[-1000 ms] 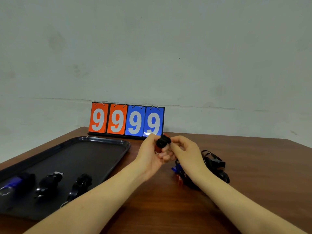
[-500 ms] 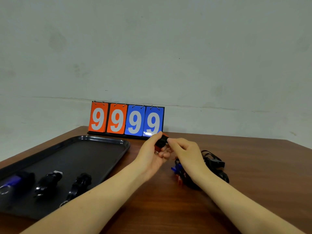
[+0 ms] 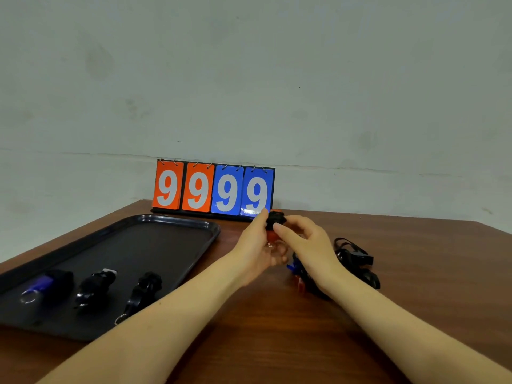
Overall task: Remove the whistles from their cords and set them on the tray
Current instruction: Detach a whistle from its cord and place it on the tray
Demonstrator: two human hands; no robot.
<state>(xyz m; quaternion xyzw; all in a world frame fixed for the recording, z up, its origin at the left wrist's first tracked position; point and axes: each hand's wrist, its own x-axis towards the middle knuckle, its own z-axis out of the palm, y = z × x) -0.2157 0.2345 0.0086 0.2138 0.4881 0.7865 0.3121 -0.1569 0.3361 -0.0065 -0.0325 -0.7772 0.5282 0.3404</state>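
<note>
Both your hands, left (image 3: 256, 246) and right (image 3: 307, 245), pinch the whistle (image 3: 274, 220) right of the tray (image 3: 155, 220); its lower part is hidden.

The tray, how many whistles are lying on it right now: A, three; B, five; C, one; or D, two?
A: three whistles lie in a row at the near end of the tray: one with a blue part, a black one, and another black one.
</note>
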